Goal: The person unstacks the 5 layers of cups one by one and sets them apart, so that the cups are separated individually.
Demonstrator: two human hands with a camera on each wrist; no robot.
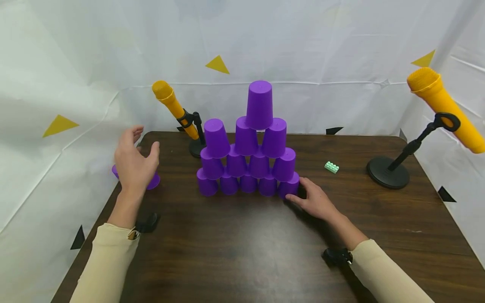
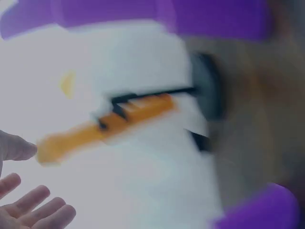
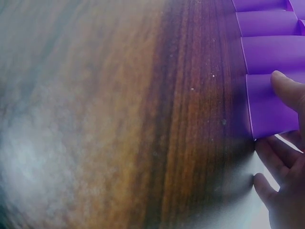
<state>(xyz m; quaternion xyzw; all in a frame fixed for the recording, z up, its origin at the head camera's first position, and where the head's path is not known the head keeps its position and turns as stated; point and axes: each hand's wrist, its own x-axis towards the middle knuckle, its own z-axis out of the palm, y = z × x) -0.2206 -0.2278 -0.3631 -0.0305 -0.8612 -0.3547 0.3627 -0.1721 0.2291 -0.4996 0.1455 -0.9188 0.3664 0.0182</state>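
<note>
Upside-down purple cups (image 1: 248, 183) stand stacked in a pyramid on the table, with one cup (image 1: 259, 105) alone at the top. My right hand (image 1: 316, 201) is at the bottom row's right end, holding the end cup (image 3: 274, 107) with the thumb across its front and the fingers along its outer side. Off to the left, my left hand (image 1: 134, 164) is raised with spread fingers and holds nothing. Purple cup parts (image 1: 154, 181) show behind its wrist near the table's left edge, mostly hidden. The left wrist view is blurred.
A yellow microphone (image 1: 170, 101) on a black stand is behind the pyramid's left side. Another yellow microphone (image 1: 443, 101) leans in its stand (image 1: 388, 172) at the far right. A small mint-green toy brick (image 1: 331, 167) lies right of the cups. White sheeting (image 1: 303, 50) surrounds the table.
</note>
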